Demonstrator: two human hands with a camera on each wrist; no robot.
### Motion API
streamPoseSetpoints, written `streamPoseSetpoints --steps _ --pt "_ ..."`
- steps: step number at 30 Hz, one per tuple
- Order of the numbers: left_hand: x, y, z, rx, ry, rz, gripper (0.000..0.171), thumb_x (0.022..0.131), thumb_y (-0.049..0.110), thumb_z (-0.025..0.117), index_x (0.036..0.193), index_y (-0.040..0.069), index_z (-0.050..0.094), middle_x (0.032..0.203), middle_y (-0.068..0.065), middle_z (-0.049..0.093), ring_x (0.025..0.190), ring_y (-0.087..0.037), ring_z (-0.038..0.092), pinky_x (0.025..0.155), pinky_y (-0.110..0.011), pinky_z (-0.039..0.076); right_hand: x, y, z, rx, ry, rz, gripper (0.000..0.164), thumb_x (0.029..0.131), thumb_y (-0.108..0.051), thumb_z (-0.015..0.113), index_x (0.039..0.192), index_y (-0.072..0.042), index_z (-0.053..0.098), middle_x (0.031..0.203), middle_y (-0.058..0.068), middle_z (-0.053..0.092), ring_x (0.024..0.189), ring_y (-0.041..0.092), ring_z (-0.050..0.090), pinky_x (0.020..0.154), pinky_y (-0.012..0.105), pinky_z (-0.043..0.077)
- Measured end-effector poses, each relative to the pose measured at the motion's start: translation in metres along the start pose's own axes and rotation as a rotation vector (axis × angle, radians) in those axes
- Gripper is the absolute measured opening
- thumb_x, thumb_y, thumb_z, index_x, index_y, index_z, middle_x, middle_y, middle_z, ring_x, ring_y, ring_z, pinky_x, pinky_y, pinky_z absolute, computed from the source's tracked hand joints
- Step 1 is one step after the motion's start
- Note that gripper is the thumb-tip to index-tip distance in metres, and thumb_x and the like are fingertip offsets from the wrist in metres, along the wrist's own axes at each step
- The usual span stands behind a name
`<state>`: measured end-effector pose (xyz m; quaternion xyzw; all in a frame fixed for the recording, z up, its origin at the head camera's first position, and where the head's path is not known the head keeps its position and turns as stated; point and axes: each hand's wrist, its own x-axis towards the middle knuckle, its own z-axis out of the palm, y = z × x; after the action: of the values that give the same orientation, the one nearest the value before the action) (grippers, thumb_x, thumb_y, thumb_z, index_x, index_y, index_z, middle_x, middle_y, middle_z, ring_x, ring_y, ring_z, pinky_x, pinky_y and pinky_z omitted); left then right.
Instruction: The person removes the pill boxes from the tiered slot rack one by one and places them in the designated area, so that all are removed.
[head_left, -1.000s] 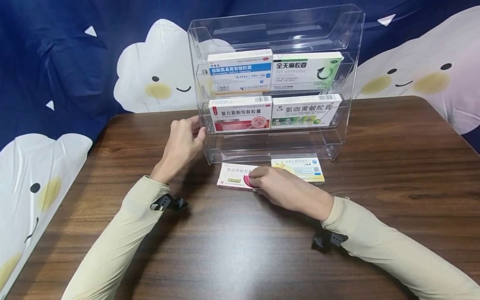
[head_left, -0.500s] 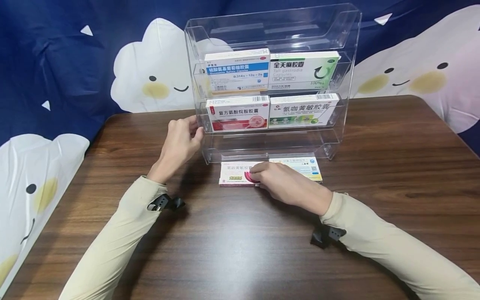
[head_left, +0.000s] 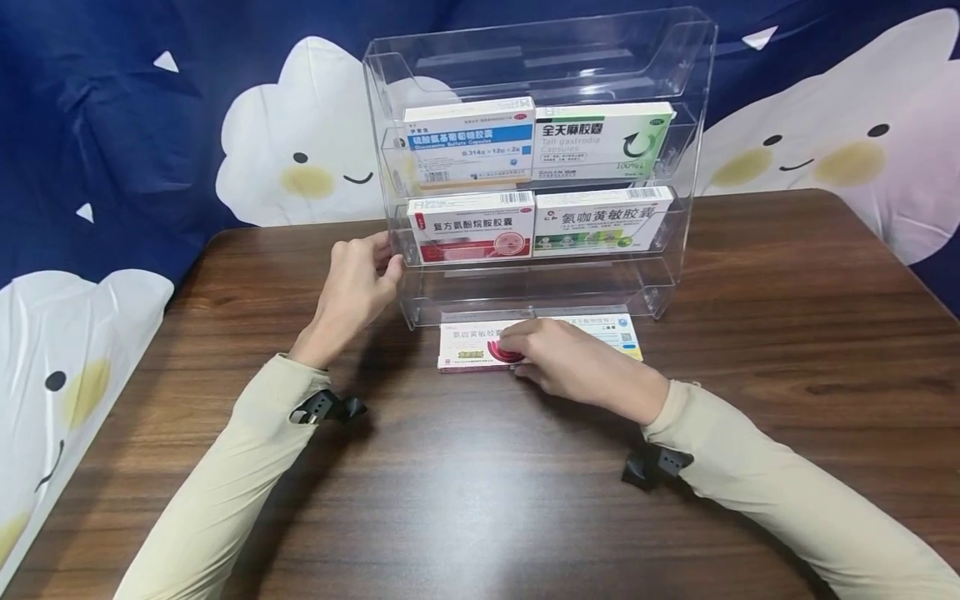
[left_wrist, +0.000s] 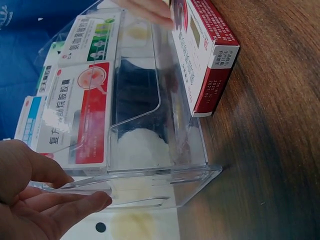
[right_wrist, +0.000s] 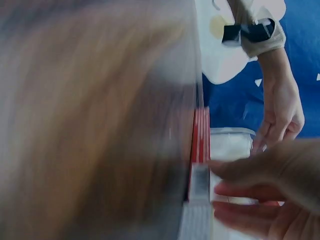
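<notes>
My left hand point(head_left: 358, 282) pinches the left side panel of a clear acrylic display rack point(head_left: 543, 42), thumb and fingers on opposite faces of its edge in the left wrist view. With bent fingers, my right hand point(head_left: 581, 362) grips the right end of a white-and-red medicine box point(head_left: 468, 346) lying flat before the rack's foot. In the right wrist view its fingertips meet the box's red front edge point(right_wrist: 201, 132). Right beside that box lies a white-and-yellow medicine box point(head_left: 628, 337), partly hidden by my right hand.
On the rack's middle tiers stand a blue-striped box point(head_left: 471, 143), a green-and-white box point(head_left: 600, 146), a red-and-white box point(head_left: 472, 229) and a white-and-green box point(head_left: 603, 221). Behind the wooden table point(head_left: 435, 500) hangs a blue cloud-print curtain point(head_left: 187, 125).
My right hand has shifted the white-and-red box slightly right and toward the rack, so it now lines up beside the white-and-yellow one. The left hand keeps its place on the rack.
</notes>
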<state>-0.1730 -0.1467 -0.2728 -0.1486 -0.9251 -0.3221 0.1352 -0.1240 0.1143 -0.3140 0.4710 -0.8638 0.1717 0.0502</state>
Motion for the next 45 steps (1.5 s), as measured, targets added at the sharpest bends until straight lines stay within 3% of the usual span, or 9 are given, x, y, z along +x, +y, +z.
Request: streamPoseSetpoints --steps 5,12,18,30,39,45 --pt "0.001 0.001 0.000 -0.007 0.008 0.007 0.027 0.087 0.001 0.053 0.108 -0.008 0.068 0.097 -0.020 0.071 0.076 -0.017 0.063 0.065 -0.033 0.051 -0.005 0.012 -0.030 0.054 0.169 0.009 0.029 0.073 0.012 0.072 0.102 0.007 0.068 0.100 0.019 0.070 0.092 0.031 0.068 0.084 0.037 0.056" --pt "0.000 0.001 0.000 -0.010 0.007 0.003 0.027 0.088 0.001 0.052 0.108 -0.009 0.067 0.097 -0.021 0.071 0.081 -0.020 0.066 0.069 -0.036 0.053 -0.014 0.031 -0.079 -0.062 0.390 0.041 0.030 0.074 0.013 0.072 0.103 0.007 0.068 0.102 0.022 0.070 0.093 0.036 0.067 0.085 0.046 0.054" --pt "-0.001 0.000 0.000 -0.001 0.006 0.009 0.026 0.088 0.001 0.052 0.106 -0.007 0.069 0.095 -0.019 0.072 0.073 -0.017 0.061 0.063 -0.031 0.048 -0.017 0.045 -0.104 -0.140 0.493 0.138 0.029 0.074 0.016 0.070 0.102 0.008 0.068 0.100 0.023 0.070 0.094 0.038 0.065 0.088 0.048 0.051" --pt "-0.001 0.000 0.001 -0.018 -0.003 -0.004 0.028 0.088 0.001 0.052 0.109 -0.007 0.068 0.097 -0.019 0.071 0.079 -0.016 0.064 0.067 -0.033 0.053 -0.022 0.072 -0.114 -0.206 0.441 0.273 0.029 0.077 0.011 0.068 0.106 0.011 0.065 0.101 0.027 0.067 0.092 0.043 0.062 0.084 0.052 0.048" --pt "-0.001 0.001 0.000 0.003 0.003 -0.006 0.026 0.088 0.001 0.052 0.107 -0.006 0.069 0.095 -0.018 0.072 0.073 -0.016 0.060 0.064 -0.031 0.048 -0.022 0.080 -0.115 -0.193 0.397 0.297 0.028 0.075 0.012 0.066 0.103 0.010 0.067 0.092 0.026 0.068 0.078 0.040 0.062 0.074 0.054 0.049" --pt "-0.001 0.000 0.001 0.009 0.001 -0.006 0.027 0.088 0.002 0.052 0.108 -0.007 0.068 0.096 -0.020 0.071 0.075 -0.017 0.062 0.065 -0.032 0.050 -0.024 0.080 -0.116 -0.163 0.381 0.321 0.027 0.077 0.014 0.062 0.102 0.009 0.068 0.090 0.023 0.069 0.076 0.033 0.060 0.070 0.048 0.048"
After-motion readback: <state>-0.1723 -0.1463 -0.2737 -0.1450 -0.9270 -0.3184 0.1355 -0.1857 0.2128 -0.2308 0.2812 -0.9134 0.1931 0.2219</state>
